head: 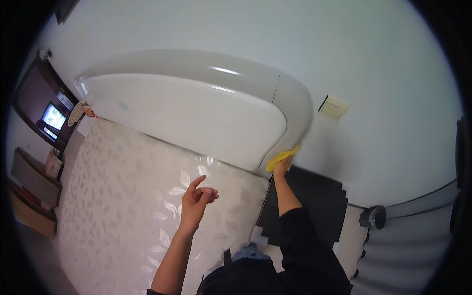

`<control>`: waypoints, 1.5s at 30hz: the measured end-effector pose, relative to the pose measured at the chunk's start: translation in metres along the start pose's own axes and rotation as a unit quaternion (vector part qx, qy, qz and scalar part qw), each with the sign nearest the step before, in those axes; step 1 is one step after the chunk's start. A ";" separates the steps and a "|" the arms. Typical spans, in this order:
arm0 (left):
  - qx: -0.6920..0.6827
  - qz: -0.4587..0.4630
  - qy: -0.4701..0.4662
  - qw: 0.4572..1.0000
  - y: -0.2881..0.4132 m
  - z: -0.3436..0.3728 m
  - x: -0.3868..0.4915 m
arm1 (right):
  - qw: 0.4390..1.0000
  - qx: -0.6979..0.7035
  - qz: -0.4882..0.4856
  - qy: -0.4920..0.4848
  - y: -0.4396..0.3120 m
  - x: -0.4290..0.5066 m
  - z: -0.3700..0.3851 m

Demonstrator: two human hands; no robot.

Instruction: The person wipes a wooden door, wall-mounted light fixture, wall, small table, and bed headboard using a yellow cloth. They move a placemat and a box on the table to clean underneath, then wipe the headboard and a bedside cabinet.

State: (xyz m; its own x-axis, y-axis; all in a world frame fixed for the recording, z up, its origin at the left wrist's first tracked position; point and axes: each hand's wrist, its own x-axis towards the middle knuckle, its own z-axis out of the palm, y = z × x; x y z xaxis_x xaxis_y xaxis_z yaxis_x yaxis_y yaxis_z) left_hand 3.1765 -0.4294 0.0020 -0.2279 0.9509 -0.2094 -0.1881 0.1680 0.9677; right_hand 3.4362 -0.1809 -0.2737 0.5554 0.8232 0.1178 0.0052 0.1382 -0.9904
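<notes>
A yellow cloth (pixel 284 156) lies under the fingers of my right hand (pixel 281 167), pressed against the lower right end of the glossy headboard rim (pixel 293 110). My right arm reaches over a dark nightstand top. Over the mattress (pixel 121 206), which has a leaf pattern, my left hand (pixel 197 201) hovers with its fingers apart and partly curled, holding nothing. The white headboard panel (pixel 177 107) stands beyond it, with a pale bluish mark on its left part.
The dark nightstand (pixel 306 199) stands right of the bed, below a wall switch (pixel 333 107). A small bin (pixel 373 217) is by the grey curtain (pixel 409 250). At far left are a mirror (pixel 31 92) and a small box (pixel 88 110).
</notes>
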 end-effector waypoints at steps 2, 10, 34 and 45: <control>0.004 -0.008 0.012 1.000 -0.007 -0.003 0.002 | 0.978 0.104 0.175 -0.050 0.018 -0.007 -0.003; 0.036 -0.059 0.084 0.994 -0.028 -0.023 -0.011 | 0.870 0.217 0.439 -0.061 0.021 -0.036 0.017; -0.081 -0.073 0.129 0.986 -0.058 -0.062 -0.074 | 0.719 0.388 0.577 0.006 -0.076 0.029 0.045; -0.143 -0.003 0.006 0.990 -0.041 -0.045 -0.085 | 0.765 0.506 0.378 -0.124 -0.329 0.106 0.056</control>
State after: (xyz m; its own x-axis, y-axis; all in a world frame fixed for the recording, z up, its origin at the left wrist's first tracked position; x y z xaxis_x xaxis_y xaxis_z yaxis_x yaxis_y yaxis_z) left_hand 3.1605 -0.5293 -0.0263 -0.2369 0.9468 -0.2177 -0.4519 0.0910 0.8874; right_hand 3.4466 -0.1084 0.0689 -0.0934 0.9402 -0.3276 -0.9561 -0.1765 -0.2340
